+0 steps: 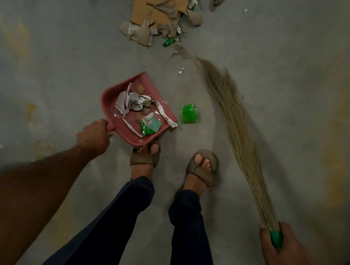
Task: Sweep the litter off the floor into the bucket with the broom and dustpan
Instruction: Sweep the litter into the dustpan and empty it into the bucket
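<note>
Down at 4 o'clock the right hand [281,248] wraps its fingers around the green handle of the grass broom [235,127], whose blurred bristle tips trail toward the litter pile [161,11] at 12 o'clock, itself cut off by the top edge. At 9 o'clock the left hand [93,136] grips the handle of the red dustpan [106,100], the handle almost hidden by the fist, with paper scraps lying in the pan. Its near edge covers the left sandal's [144,158] toes, and a green wrapper [189,113] lies just beside its mouth.
</note>
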Motion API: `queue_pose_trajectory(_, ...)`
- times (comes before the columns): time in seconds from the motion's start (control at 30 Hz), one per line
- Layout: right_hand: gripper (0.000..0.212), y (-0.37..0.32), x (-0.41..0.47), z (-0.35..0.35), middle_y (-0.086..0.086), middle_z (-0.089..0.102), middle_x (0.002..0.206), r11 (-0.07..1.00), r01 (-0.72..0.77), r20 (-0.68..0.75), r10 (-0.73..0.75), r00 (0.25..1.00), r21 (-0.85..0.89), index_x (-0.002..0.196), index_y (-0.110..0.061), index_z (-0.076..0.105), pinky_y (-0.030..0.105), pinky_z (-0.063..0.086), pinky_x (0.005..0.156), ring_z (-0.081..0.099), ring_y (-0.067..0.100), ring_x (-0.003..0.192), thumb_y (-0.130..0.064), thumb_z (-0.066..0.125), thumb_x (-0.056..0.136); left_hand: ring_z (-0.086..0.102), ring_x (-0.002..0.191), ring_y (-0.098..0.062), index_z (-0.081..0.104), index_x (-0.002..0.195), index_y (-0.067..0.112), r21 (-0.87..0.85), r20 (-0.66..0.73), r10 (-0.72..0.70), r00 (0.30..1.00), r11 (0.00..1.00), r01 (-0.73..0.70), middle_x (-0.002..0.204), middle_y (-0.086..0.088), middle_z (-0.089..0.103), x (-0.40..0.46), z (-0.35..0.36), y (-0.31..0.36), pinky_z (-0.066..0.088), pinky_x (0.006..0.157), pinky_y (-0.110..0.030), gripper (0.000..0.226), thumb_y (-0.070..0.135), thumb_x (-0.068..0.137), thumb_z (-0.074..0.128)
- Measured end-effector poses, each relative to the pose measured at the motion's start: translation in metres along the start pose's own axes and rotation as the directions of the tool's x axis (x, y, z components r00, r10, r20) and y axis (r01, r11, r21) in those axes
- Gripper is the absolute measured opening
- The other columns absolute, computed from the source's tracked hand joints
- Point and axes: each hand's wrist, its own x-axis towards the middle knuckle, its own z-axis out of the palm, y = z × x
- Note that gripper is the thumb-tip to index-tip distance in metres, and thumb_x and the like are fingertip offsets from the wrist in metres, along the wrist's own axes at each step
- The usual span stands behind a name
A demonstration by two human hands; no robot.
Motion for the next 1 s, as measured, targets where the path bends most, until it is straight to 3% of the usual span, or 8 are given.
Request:
queue_pose_trajectory(0.2,0.023,-0.002,-0.016,0.016,-0.002,0.061,0.068,0.999,0.048,0.111,-0.045,0.993,-0.023,0.097,-0.035,0.051,0.038,0.052,0.06,0.063,0.02,0.066,-0.055,0.057,0.088,0.058,0.108,-0.04,0.052,0.119,0.014,0.011,0.022,0.074,0.997,0.997,-0.074,0.119,-0.016,0.06,-0.006,0.012,0.015,0.049,0.089,-0.048,0.033,0.034,0.093,0.057)
queue_pose_trajectory(0.37,0.019,-0.015,-0.026,0.019,-0.009,0.061,0.071,0.986,0.157,0.145,-0.148,0.978,-0.051,0.097,-0.043,0.051,0.033,0.049,0.059,0.063,0.015,0.067,-0.057,0.057,0.087,0.059,0.104,-0.035,0.048,0.12,0.014,-0.12,0.107,0.059,0.993,0.992,-0.046,0.118,-0.013,0.06,-0.015,0.028,0.053,0.05,0.086,-0.043,0.038,0.039,0.093,0.057)
queue_pose_trajectory(0.5,0.019,-0.02,-0.038,0.009,-0.007,0.061,0.069,0.98,0.195,0.068,-0.192,0.979,-0.036,0.097,-0.045,0.052,0.034,0.051,0.057,0.064,0.013,0.065,-0.053,0.064,0.083,0.059,0.104,-0.035,0.049,0.126,0.009,-0.306,0.118,0.053,0.992,0.952,-0.014,0.119,-0.017,0.059,-0.025,0.03,0.064,0.045,0.081,-0.038,0.048,0.044,0.093,0.055)
queue_pose_trajectory(0.63,0.026,-0.024,-0.049,-0.005,-0.015,0.065,0.068,0.986,0.157,0.004,-0.157,0.988,0.062,0.093,-0.051,0.057,0.015,0.048,0.056,0.062,-0.002,0.059,-0.04,0.074,0.078,0.057,0.11,-0.032,0.045,0.132,0.011,-0.471,0.147,-0.015,0.989,0.878,0.083,0.127,-0.015,0.058,-0.039,0.018,0.059,0.04,0.081,-0.032,0.047,0.034,0.094,0.057)
queue_pose_trajectory(0.73,0.026,-0.028,-0.053,-0.018,-0.021,0.066,0.073,0.984,0.115,0.003,-0.116,0.993,0.136,0.096,-0.049,0.06,0.003,0.044,0.054,0.062,-0.008,0.061,-0.038,0.076,0.079,0.056,0.114,-0.033,0.047,0.131,0.011,-0.497,0.151,-0.052,0.987,0.859,0.121,0.128,-0.014,0.058,-0.048,0.003,0.052,0.042,0.088,-0.035,0.044,0.032,0.094,0.057)
queue_pose_trajectory(0.83,0.025,-0.034,-0.052,-0.029,-0.02,0.067,0.075,0.979,0.116,-0.013,-0.116,0.993,0.166,0.099,-0.042,0.064,0.0,0.04,0.052,0.063,-0.007,0.063,-0.033,0.077,0.08,0.055,0.115,-0.031,0.046,0.133,0.01,-0.49,0.131,-0.043,0.991,0.866,0.102,0.13,-0.013,0.057,-0.056,-0.011,0.047,0.043,0.093,-0.037,0.04,0.025,0.096,0.054)
queue_pose_trajectory(1.0,0.023,-0.05,-0.04,-0.049,-0.015,0.067,0.074,0.973,0.183,-0.074,-0.174,0.982,0.139,0.092,-0.04,0.064,0.002,0.04,0.051,0.062,-0.004,0.062,-0.026,0.077,0.08,0.056,0.11,-0.029,0.049,0.129,0.01,-0.513,0.119,-0.088,0.989,0.847,0.137,0.126,-0.013,0.059,-0.059,-0.031,0.05,0.041,0.084,-0.033,0.035,0.024,0.097,0.054)
